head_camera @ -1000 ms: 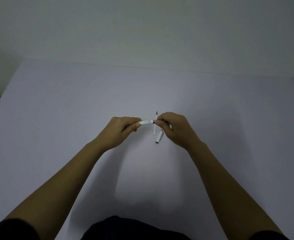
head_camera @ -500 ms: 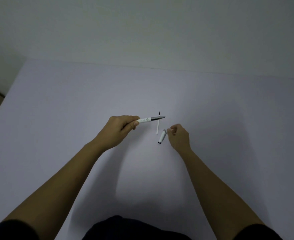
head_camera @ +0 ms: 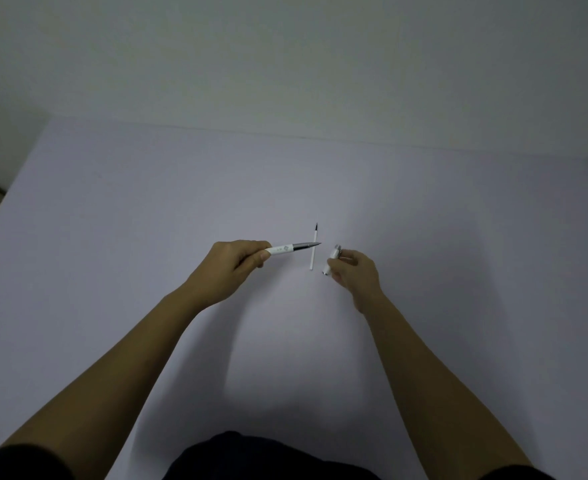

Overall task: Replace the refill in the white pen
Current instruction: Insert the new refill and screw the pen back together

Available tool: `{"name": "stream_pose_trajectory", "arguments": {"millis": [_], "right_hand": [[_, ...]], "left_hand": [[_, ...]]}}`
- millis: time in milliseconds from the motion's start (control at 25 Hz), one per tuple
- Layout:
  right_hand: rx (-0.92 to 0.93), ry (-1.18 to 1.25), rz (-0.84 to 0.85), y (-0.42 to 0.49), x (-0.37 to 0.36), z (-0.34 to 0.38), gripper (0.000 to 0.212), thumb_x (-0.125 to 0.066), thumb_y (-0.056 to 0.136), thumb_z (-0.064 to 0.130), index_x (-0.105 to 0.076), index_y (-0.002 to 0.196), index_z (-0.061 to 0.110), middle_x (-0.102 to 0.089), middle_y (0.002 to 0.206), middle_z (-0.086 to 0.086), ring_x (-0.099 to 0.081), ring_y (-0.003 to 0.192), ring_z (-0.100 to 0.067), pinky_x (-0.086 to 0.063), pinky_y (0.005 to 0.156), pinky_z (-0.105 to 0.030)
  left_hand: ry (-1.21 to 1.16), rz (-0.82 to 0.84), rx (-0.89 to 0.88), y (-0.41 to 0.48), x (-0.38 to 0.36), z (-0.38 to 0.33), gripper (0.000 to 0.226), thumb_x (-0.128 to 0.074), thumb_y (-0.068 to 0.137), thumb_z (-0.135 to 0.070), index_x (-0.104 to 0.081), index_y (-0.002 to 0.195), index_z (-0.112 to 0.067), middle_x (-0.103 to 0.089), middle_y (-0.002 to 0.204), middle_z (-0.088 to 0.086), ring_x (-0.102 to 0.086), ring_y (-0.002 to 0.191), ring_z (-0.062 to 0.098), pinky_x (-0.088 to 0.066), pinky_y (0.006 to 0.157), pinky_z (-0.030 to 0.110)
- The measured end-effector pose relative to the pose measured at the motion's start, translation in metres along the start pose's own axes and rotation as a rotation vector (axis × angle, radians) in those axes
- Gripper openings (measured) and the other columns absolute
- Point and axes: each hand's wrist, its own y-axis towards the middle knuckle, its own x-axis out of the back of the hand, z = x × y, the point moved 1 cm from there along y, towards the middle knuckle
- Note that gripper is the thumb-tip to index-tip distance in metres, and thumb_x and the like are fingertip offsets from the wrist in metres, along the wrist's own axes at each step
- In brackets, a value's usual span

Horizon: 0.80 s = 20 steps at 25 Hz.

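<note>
My left hand [head_camera: 238, 259] grips the white pen [head_camera: 290, 248] by its barrel, with the grey tip pointing right. A thin white refill [head_camera: 313, 247] with a dark point lies on the table just past the pen's tip, running front to back. My right hand [head_camera: 353, 271] is to the right of the refill, fingers closed around the white pen cap [head_camera: 332, 259], which is lifted a little off the table and tilted.
The pale table [head_camera: 147, 237] spreads wide on all sides of my hands. Its far edge meets a plain wall [head_camera: 285, 64]. The table's left edge [head_camera: 8, 188] drops to a darker floor.
My right hand let go of the pen's tip end, dropped to the cap on the table and picked it up. My left hand kept holding the pen.
</note>
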Motion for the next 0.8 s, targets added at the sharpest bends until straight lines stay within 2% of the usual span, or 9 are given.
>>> {"name": "stream_pose_trajectory", "arguments": {"millis": [80,200,360,480,800], "right_hand": [[0.02,0.245,0.077,-0.008,0.003,0.011,0.021,-0.067,0.08,0.005,-0.059,0.099,0.009,-0.068,0.086,-0.007,-0.064,0.079,-0.015,-0.057,0.065,-0.016],[0.132,0.401,0.159,-0.02,0.009,0.028,0.027,-0.063,0.083,0.001,-0.055,0.102,0.018,-0.065,0.084,-0.006,-0.066,0.077,-0.014,-0.056,0.067,-0.016],[0.246,0.408,0.215,-0.032,0.008,0.042,0.022,-0.061,0.085,0.002,-0.065,0.091,0.023,-0.07,0.076,0.002,-0.067,0.081,-0.015,-0.055,0.07,-0.017],[0.264,0.404,0.233,-0.035,0.005,0.045,0.02,-0.06,0.087,0.003,-0.066,0.088,0.022,-0.074,0.071,0.005,-0.07,0.077,-0.01,-0.055,0.071,-0.016],[0.279,0.391,0.219,-0.038,0.005,0.047,0.018,-0.058,0.088,0.003,-0.065,0.09,0.019,-0.07,0.077,-0.001,-0.07,0.074,-0.006,-0.055,0.07,-0.015]], "left_hand": [[0.012,0.003,0.015,-0.001,0.0,0.003,0.025,-0.045,0.096,-0.023,-0.057,0.077,-0.013,-0.045,0.053,-0.008,-0.041,0.053,0.008,-0.032,0.052,0.015],[0.024,-0.004,0.025,-0.002,0.0,0.005,0.024,-0.045,0.096,-0.022,-0.058,0.076,-0.014,-0.047,0.056,-0.009,-0.043,0.053,0.005,-0.034,0.052,0.014],[0.033,-0.019,0.048,-0.002,0.0,0.008,0.025,-0.045,0.096,-0.023,-0.054,0.072,-0.022,-0.051,0.054,-0.014,-0.044,0.053,0.004,-0.035,0.053,0.013],[0.031,-0.043,0.058,-0.002,0.0,0.008,0.025,-0.046,0.096,-0.022,-0.058,0.075,-0.014,-0.049,0.052,-0.012,-0.044,0.052,0.004,-0.034,0.052,0.013],[0.031,-0.058,0.052,-0.003,0.002,0.008,0.024,-0.046,0.095,-0.021,-0.061,0.08,-0.011,-0.048,0.057,-0.012,-0.045,0.053,0.003,-0.035,0.053,0.012]]}}
